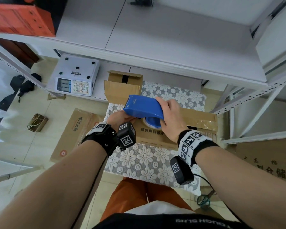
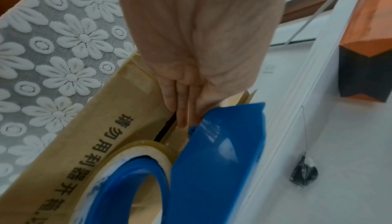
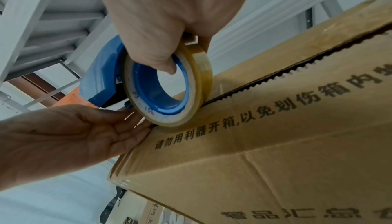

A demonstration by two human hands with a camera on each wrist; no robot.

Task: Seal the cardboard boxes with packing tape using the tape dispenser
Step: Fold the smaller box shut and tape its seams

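A printed cardboard box (image 1: pixel 155 134) lies on the floral-clothed table (image 1: pixel 147 161), its flaps closed with a dark seam showing. My right hand (image 1: pixel 172 116) grips the blue tape dispenser (image 1: pixel 143 106) above the box's left end, the thumb hooked into the tape roll (image 3: pixel 199 70), whose edge touches the box top (image 3: pixel 275 143). My left hand (image 1: pixel 120 117) lies with straight fingers (image 2: pixel 182 110) against the box's left end by the seam, just under the dispenser's nose (image 2: pixel 222 160). A second, open box (image 1: pixel 122 86) stands behind.
A white scale (image 1: pixel 76 75) sits on a low shelf at the back left. Flattened cardboard (image 1: pixel 76 129) lies on the floor at left, and more printed cardboard (image 1: pixel 267 162) at right. White metal shelving (image 1: pixel 155 38) overhangs the table. Scissors (image 1: pixel 205 200) lie on the floor.
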